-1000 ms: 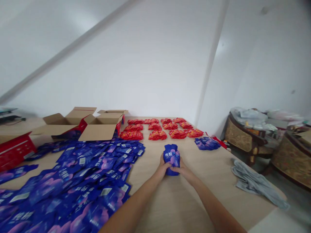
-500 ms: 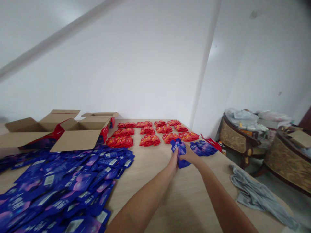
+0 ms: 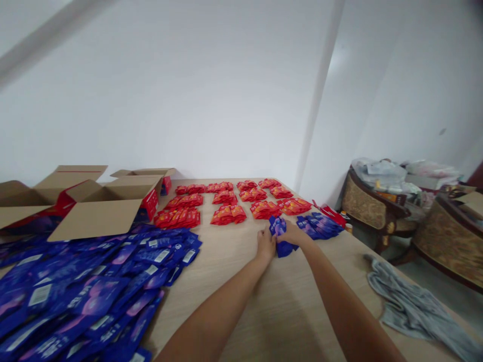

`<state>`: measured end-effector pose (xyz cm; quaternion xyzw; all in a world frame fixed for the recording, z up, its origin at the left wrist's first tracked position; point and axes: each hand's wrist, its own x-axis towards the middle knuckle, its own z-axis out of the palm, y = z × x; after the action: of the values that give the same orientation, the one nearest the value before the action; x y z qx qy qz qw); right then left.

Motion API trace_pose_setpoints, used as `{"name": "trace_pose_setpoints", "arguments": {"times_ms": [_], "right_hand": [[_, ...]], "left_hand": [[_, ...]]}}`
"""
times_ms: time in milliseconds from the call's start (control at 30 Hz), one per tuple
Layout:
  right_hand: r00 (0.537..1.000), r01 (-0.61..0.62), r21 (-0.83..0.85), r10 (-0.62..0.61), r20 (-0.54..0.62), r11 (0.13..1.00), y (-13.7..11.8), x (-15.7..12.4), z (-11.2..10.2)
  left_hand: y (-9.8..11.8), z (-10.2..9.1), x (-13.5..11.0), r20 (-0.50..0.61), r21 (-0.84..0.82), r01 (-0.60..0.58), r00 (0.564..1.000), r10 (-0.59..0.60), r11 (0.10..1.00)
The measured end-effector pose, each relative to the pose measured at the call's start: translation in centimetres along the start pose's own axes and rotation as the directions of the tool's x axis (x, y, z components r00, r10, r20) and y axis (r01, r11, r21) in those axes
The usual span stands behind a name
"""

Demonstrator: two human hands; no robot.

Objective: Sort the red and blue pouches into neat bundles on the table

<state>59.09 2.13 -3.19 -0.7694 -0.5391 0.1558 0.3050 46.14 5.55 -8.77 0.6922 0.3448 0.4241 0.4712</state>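
Both my arms reach far across the wooden table (image 3: pixel 287 311). My right hand (image 3: pixel 292 234) is closed on a small stack of blue packets (image 3: pixel 279 235), held low over the tabletop. My left hand (image 3: pixel 265 246) rests beside the stack on its left, fingers against it. Just to the right lies a laid-out group of blue packets (image 3: pixel 319 225). Behind the hands are rows of red packets (image 3: pixel 230 203) in small bunches.
A big loose heap of blue packets (image 3: pixel 86 281) covers the table's left side. Open cardboard boxes (image 3: pixel 101 201) stand at the back left. A grey cloth (image 3: pixel 411 306) hangs over the right edge. Upholstered chairs (image 3: pixel 377 206) piled with things stand at right.
Both hands carried the blue stack from the middle of the table forward and right, down toward the blue group near the red rows. The view turned slightly.
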Motion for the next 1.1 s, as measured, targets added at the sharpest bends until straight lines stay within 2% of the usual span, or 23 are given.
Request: {"name": "trace_pose_setpoints", "arguments": {"times_ms": [67, 133, 233, 300, 367, 467, 567, 800, 1000, 1100], "right_hand": [[0.999, -0.053, -0.056, 0.053, 0.007, 0.997, -0.5, -0.1, 0.1], [0.997, -0.074, -0.110, 0.074, -0.005, 0.991, -0.8, -0.5, 0.3], [0.997, -0.060, -0.154, 0.053, -0.051, 0.986, -0.6, -1.4, 0.9], [0.996, -0.046, -0.121, 0.035, -0.087, 0.992, -0.1, -1.7, 1.2], [0.992, -0.022, -0.035, 0.018, -0.123, 0.999, 0.6, -1.7, 1.4], [0.986, 0.058, 0.156, -0.032, -0.167, 0.986, 1.6, -1.2, 1.2], [0.982, 0.078, 0.246, -0.033, -0.184, 0.966, 2.4, -0.9, 0.6], [0.990, -0.003, 0.152, 0.025, -0.141, 0.988, 4.4, -1.2, 0.3], [0.981, -0.151, -0.011, 0.148, -0.123, 0.989, 5.5, 0.2, 0.8], [0.976, -0.182, -0.076, 0.171, -0.132, 0.980, 5.3, 1.0, 0.9]], "left_hand": [[-0.1, -0.4, -0.4, 0.070, 0.074, -0.041, 0.997, 0.035, 0.996], [0.0, -0.9, -0.9, 0.193, 0.119, -0.087, 0.979, 0.063, 0.989], [0.1, -1.4, -1.8, 0.296, 0.239, -0.074, 0.955, 0.000, 0.968], [0.2, -1.7, -2.2, 0.297, 0.319, -0.088, 0.955, -0.011, 0.944], [0.0, -1.8, -2.5, 0.294, 0.346, -0.155, 0.955, 0.050, 0.925], [-0.3, -1.8, -2.5, 0.306, 0.312, -0.234, 0.942, 0.136, 0.921], [-0.6, -1.9, -2.1, 0.301, 0.277, -0.235, 0.942, 0.148, 0.932], [-0.7, -2.1, -1.4, 0.319, 0.320, -0.292, 0.929, 0.188, 0.901], [-0.4, -1.8, -1.9, 0.256, 0.290, -0.261, 0.948, 0.188, 0.921], [-0.3, -1.7, -1.9, 0.219, 0.281, -0.244, 0.958, 0.186, 0.928]]}}
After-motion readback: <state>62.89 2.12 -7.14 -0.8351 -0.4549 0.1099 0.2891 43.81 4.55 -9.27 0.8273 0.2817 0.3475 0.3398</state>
